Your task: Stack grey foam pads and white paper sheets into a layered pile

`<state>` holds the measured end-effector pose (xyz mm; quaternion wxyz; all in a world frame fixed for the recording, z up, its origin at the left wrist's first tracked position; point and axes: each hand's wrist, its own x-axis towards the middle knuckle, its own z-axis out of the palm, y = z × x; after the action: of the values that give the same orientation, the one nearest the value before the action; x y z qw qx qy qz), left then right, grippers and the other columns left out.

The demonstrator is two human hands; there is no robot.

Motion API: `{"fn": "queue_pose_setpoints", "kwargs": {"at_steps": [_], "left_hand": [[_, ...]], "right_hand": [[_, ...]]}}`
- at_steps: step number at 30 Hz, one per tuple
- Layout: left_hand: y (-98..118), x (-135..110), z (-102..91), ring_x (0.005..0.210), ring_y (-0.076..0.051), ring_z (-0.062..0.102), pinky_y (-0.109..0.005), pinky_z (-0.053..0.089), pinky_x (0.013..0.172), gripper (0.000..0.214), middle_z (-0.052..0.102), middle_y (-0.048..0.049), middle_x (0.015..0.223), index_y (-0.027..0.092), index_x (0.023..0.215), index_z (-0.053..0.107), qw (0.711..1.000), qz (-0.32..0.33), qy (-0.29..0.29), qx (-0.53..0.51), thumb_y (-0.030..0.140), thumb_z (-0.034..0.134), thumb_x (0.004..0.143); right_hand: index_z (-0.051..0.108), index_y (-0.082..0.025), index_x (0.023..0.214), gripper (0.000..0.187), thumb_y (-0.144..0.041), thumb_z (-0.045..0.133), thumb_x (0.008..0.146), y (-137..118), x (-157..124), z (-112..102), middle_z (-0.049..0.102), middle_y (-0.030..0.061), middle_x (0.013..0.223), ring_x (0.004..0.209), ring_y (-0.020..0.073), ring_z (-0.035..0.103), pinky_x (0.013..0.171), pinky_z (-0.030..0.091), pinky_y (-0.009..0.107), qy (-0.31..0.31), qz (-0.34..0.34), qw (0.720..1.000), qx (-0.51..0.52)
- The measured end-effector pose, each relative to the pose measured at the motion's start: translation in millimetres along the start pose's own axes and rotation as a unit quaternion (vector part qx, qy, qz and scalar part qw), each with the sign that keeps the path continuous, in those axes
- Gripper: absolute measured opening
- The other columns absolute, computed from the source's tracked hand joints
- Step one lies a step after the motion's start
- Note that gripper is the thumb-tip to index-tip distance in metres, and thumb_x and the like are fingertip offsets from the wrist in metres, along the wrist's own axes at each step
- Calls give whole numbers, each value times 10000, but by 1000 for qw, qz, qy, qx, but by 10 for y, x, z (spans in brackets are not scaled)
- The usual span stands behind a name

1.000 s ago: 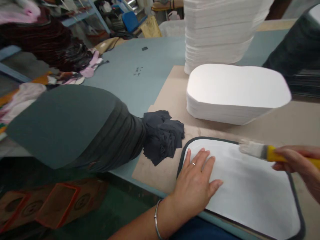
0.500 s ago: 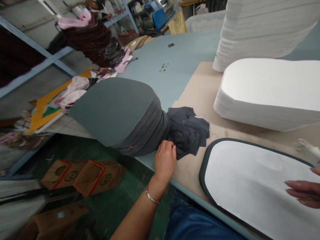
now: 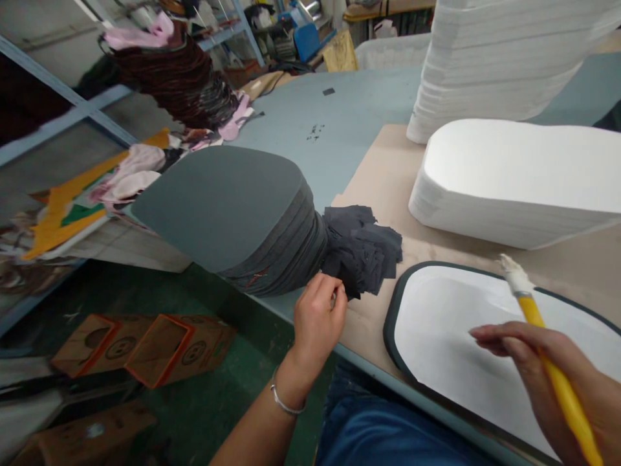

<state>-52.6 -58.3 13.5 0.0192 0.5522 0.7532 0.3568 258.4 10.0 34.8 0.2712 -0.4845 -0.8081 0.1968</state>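
Note:
My left hand (image 3: 317, 317), a bracelet on its wrist, has its fingers curled together at the edge of a loose heap of dark fabric scraps (image 3: 361, 239). What its fingertips pinch, if anything, is hidden. Beside it rises a stack of dark grey rounded panels (image 3: 228, 207). My right hand (image 3: 557, 375) grips a brush (image 3: 536, 317) with a yellow handle and whitish bristles pointing up and away. It hovers over a white rounded panel (image 3: 446, 317) with a dark border, lying on the table.
Behind the white panel stand a low stack of white foam pieces (image 3: 524, 162) and a taller white stack (image 3: 490, 65). A stack of dark red pieces (image 3: 179, 84) is at the far left. Cardboard boxes (image 3: 194, 343) sit on the green floor below the table edge.
My right hand has come further into view from the right, bringing the brush over the white panel. My left hand has shifted slightly down, its fingers still curled by the scraps.

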Motion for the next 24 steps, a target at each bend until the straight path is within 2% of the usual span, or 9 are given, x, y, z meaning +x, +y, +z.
{"fn": "queue_pose_setpoints", "kwargs": {"at_steps": [4,7,12,15,19,24], "left_hand": [[273,0,25,786,-167,580,-285,430,715,178,607,-30,841,193,820,570,999,38,-2,-23,107,519,967],[442,20,29,765,-157,566,-275,421,702,175,589,-14,810,193,808,560,997,37,-16,-66,90,539,949],[592,10,-57,748,-135,566,-253,428,700,163,591,-4,814,186,811,575,991,16,-37,-126,78,549,930],[532,-5,-80,738,-129,564,-248,427,700,156,586,4,803,186,804,574,992,1,-36,-123,88,555,924],[338,-5,-65,720,-129,557,-250,421,691,155,575,10,785,190,799,576,996,-21,-11,-84,112,549,930],[186,31,-104,710,-139,588,-252,450,696,157,595,-1,787,193,800,579,999,-13,-1,-35,128,545,939]], "right_hand": [[622,-268,1146,208,-423,572,1016,-338,125,232,742,41,1033,909,207,728,806,565,326,9,-79,995,60],[562,-249,1186,209,-319,608,994,-528,265,450,698,61,1060,907,210,678,804,539,343,-1,-112,990,91],[496,-250,1056,165,-134,567,962,-798,466,590,639,15,947,837,171,630,749,506,289,-13,-156,975,155],[497,-254,1022,169,-132,593,957,-818,461,544,603,-14,907,807,131,606,742,491,243,-9,-137,972,193],[510,-263,1047,156,-186,619,967,-723,387,467,607,-19,930,807,111,614,751,493,222,-6,-84,975,206],[504,-268,1053,138,-220,612,981,-687,383,417,616,-14,958,828,103,631,741,512,205,8,-60,975,216]]}}
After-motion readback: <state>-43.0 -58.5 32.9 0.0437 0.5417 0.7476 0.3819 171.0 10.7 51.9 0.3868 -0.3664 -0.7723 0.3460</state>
